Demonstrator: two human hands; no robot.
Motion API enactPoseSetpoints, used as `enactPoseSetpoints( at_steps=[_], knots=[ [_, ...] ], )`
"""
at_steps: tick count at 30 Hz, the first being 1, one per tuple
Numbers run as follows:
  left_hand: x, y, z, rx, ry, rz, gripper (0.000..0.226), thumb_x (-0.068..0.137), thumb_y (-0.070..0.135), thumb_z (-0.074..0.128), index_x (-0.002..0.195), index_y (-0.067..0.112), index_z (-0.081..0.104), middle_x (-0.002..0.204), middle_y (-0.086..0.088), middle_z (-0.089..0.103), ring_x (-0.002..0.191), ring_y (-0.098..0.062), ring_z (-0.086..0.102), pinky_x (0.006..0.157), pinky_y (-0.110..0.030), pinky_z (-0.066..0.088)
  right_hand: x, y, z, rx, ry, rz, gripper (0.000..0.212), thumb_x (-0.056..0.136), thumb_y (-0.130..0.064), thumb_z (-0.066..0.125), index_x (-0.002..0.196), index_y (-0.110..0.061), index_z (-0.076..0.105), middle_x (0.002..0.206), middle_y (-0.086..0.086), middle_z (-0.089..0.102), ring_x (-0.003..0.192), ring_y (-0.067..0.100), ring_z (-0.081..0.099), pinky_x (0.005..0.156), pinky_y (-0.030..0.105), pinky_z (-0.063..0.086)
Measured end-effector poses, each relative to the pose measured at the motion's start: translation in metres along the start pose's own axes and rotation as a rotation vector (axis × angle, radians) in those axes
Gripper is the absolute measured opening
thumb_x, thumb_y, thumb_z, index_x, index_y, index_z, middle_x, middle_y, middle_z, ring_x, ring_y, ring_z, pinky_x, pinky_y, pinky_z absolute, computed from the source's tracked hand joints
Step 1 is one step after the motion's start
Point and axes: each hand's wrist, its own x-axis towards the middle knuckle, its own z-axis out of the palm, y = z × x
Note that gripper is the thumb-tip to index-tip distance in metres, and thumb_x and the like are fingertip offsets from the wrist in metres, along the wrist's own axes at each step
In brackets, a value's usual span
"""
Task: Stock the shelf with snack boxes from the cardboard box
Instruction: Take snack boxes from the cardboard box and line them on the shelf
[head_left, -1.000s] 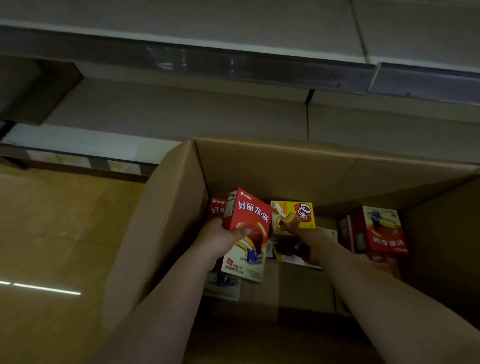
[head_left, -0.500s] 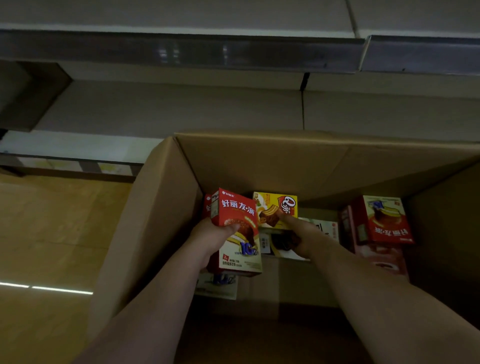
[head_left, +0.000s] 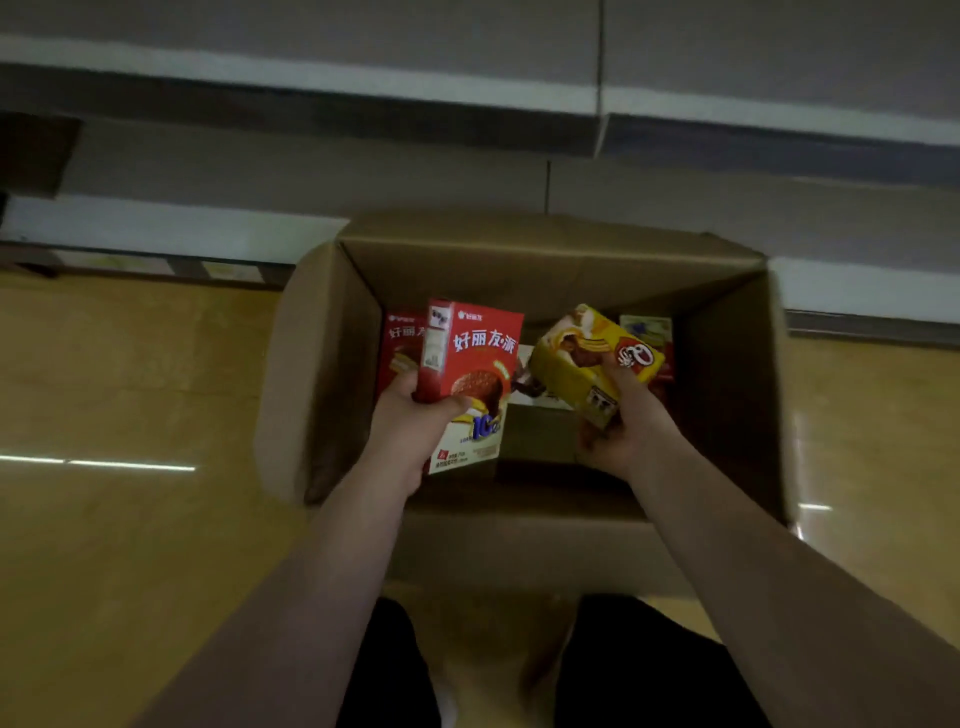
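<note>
Here the left hand (head_left: 410, 426) grips a red snack box (head_left: 475, 374) and the right hand (head_left: 631, 426) grips a yellow snack box (head_left: 582, 364), both over the open cardboard box (head_left: 322, 374), fingers curled round them.

I was in a dim shop aisle. Bare grey retail shelves (head_left: 311, 171) with price-label rails ran ahead of me above a glossy yellow floor (head_left: 119, 395), and an open cardboard box (head_left: 322, 374) of packaged snack boxes (head_left: 400, 348) stood on the floor.
</note>
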Motion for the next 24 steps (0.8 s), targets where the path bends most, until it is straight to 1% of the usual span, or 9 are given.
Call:
enactPoseSetpoints(
  at_steps=[4, 6, 10, 13, 15, 18, 21, 23, 24],
  knots=[
    [-0.096, 0.036, -0.007, -0.003, 0.035, 0.073, 0.046, 0.081, 0.018, 0.075, 0.123, 0.025, 0.056, 0.116, 0.001, 0.064, 0.103, -0.021, 0.063, 0.077, -0.033, 0.054, -0.113, -0.02, -0.017, 0.252, -0.071, 0.046, 0.055, 0.074, -0.049, 0.075, 0.117, -0.018, 0.059, 0.113, 0.006, 0.062, 0.1, 0.021, 0.06, 0.076, 0.044, 0.047],
    [-0.146, 0.057, -0.012, 0.058, 0.09, 0.188, 0.047, 0.083, 0.016, 0.073, 0.126, 0.022, 0.055, 0.119, 0.002, 0.062, 0.108, -0.02, 0.059, 0.073, -0.025, 0.049, -0.169, -0.031, -0.027, 0.331, -0.155, 0.051, 0.057, 0.076, -0.049, 0.073, 0.121, -0.018, 0.057, 0.119, 0.004, 0.062, 0.099, 0.02, 0.061, 0.082, 0.047, 0.045],
    [-0.23, 0.091, -0.017, 0.354, 0.214, 0.431, 0.047, 0.085, 0.026, 0.071, 0.128, 0.026, 0.053, 0.125, 0.005, 0.058, 0.119, -0.018, 0.053, 0.098, -0.041, 0.047, -0.266, -0.044, -0.049, 0.409, -0.34, 0.052, 0.07, 0.073, -0.059, 0.068, 0.127, -0.017, 0.054, 0.125, 0.008, 0.06, 0.099, 0.028, 0.06, 0.099, 0.062, 0.035],
    [-0.28, 0.12, -0.02, 0.517, 0.318, 0.599, 0.048, 0.084, 0.024, 0.07, 0.127, 0.035, 0.052, 0.129, 0.003, 0.056, 0.125, -0.027, 0.048, 0.098, -0.058, 0.043, -0.326, -0.06, -0.063, 0.357, -0.453, 0.027, 0.081, 0.068, -0.067, 0.066, 0.13, -0.016, 0.053, 0.127, 0.016, 0.058, 0.11, 0.04, 0.057, 0.096, 0.066, 0.037],
    [-0.314, 0.139, -0.022, 0.669, 0.407, 0.755, 0.046, 0.083, 0.02, 0.068, 0.127, 0.03, 0.058, 0.131, 0.002, 0.056, 0.131, -0.027, 0.041, 0.101, -0.059, 0.039, -0.365, -0.073, -0.072, 0.294, -0.533, -0.027, 0.083, 0.067, -0.071, 0.063, 0.131, -0.019, 0.053, 0.128, 0.021, 0.058, 0.113, 0.047, 0.055, 0.098, 0.068, 0.035],
    [-0.355, 0.166, -0.028, 0.797, 0.454, 1.059, 0.044, 0.079, 0.017, 0.061, 0.123, 0.023, 0.064, 0.129, 0.002, 0.058, 0.131, -0.025, 0.039, 0.105, -0.06, 0.035, -0.413, -0.098, -0.079, 0.177, -0.64, -0.14, 0.081, 0.072, -0.076, 0.052, 0.127, -0.018, 0.059, 0.121, 0.022, 0.064, 0.108, 0.046, 0.061, 0.096, 0.064, 0.04],
    [-0.386, 0.19, -0.035, 0.871, 0.504, 1.334, 0.045, 0.073, 0.016, 0.063, 0.117, 0.021, 0.068, 0.122, 0.0, 0.064, 0.125, -0.024, 0.041, 0.101, -0.065, 0.035, -0.456, -0.122, -0.086, 0.028, -0.721, -0.256, 0.079, 0.079, -0.079, 0.037, 0.109, -0.015, 0.072, 0.106, 0.021, 0.07, 0.091, 0.038, 0.07, 0.079, 0.051, 0.054],
    [-0.395, 0.192, -0.034, 0.911, 0.56, 1.425, 0.048, 0.065, 0.013, 0.07, 0.112, 0.021, 0.072, 0.117, 0.0, 0.067, 0.121, -0.023, 0.043, 0.101, -0.07, 0.031, -0.467, -0.126, -0.087, -0.05, -0.754, -0.307, 0.076, 0.081, -0.076, 0.037, 0.094, -0.013, 0.078, 0.1, 0.02, 0.072, 0.086, 0.034, 0.072, 0.073, 0.046, 0.058],
    [-0.402, 0.195, -0.035, 0.927, 0.583, 1.455, 0.051, 0.061, 0.011, 0.075, 0.11, 0.021, 0.072, 0.116, 0.0, 0.068, 0.121, -0.023, 0.043, 0.104, -0.069, 0.026, -0.476, -0.127, -0.087, -0.083, -0.752, -0.344, 0.073, 0.08, -0.074, 0.042, 0.098, -0.013, 0.077, 0.102, 0.019, 0.072, 0.089, 0.034, 0.071, 0.077, 0.046, 0.057]
  ],
)
